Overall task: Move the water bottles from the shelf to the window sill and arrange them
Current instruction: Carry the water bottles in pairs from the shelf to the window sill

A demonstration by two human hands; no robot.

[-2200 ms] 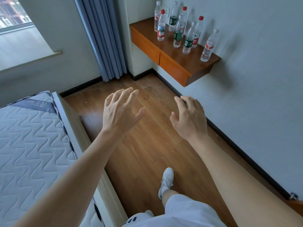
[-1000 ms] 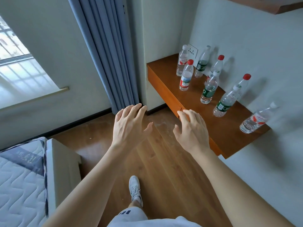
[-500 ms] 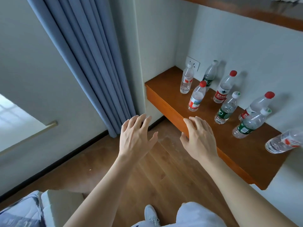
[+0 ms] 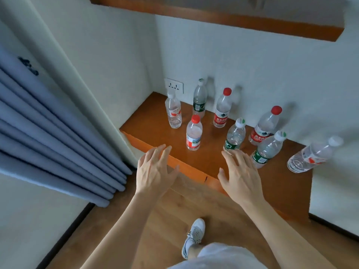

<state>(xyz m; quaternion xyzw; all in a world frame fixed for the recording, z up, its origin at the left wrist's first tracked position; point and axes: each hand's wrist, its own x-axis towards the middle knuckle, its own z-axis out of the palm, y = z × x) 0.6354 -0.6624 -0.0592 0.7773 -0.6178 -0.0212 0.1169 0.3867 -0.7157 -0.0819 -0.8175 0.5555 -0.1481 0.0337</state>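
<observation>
Shelf (image 4: pixel 155 123): smooth orange-brown wood slab in the wall corner.
Water bottles (image 4: pixel 193 133): eight, clear plastic, red or white caps, upright on the shelf.
Left hand (image 4: pixel 155 170): fingers spread wide, empty, over the shelf's front edge.
Right hand (image 4: pixel 240 172): spread, empty, above the shelf, near a green-labelled bottle (image 4: pixel 234 137).
Curtain (image 4: pixel 58 140): pleated blue cloth, left of the shelf.

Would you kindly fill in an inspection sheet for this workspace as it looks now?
Surface: wooden shelf, fixed in the wall corner.
Job's things: eight water bottles standing on the shelf, none held.
Clutter: nothing seen.
Hands: left hand and right hand open, spread by the shelf's front edge, holding nothing.
Cables: nothing seen; wall socket has nothing plugged in.
Surroundings: blue curtain, upper shelf, wooden floor.
</observation>
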